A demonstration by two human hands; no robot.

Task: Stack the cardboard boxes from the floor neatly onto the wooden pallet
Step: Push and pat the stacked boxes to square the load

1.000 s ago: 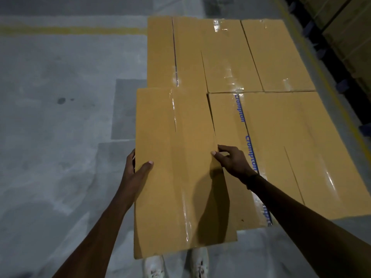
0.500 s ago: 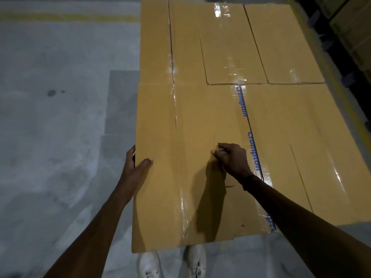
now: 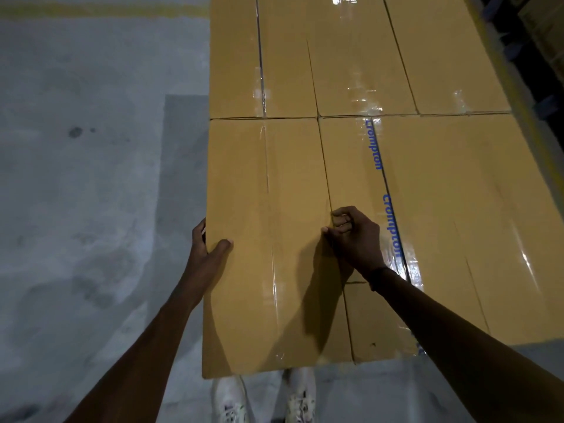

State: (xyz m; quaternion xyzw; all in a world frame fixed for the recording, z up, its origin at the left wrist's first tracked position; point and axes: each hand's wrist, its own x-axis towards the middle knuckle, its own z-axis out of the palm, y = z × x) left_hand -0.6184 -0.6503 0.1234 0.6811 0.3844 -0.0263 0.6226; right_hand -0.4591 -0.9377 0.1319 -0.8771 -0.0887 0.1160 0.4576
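A long brown cardboard box (image 3: 274,193) lies at the front left of a level layer of boxes, flush against its neighbour sealed with blue printed tape (image 3: 442,209). My left hand (image 3: 207,254) grips the box's left edge, thumb on top and fingers down the side. My right hand (image 3: 354,239) sits at the seam on the box's right edge. Its fingers are curled above the top faces and its thumb tip touches the box. More taped boxes (image 3: 351,56) fill the row behind. The boxes hide the wooden pallet.
Grey concrete floor (image 3: 91,193) spreads to the left, crossed by a yellow line (image 3: 91,10) at the top. My white shoes (image 3: 232,401) stand just below the box's near end. Dark racking (image 3: 546,41) runs along the far right.
The box went forward and down until it sat flush in the layer, closing the gap on its right. My right fingers came up out of that gap. My left hand kept its grip.
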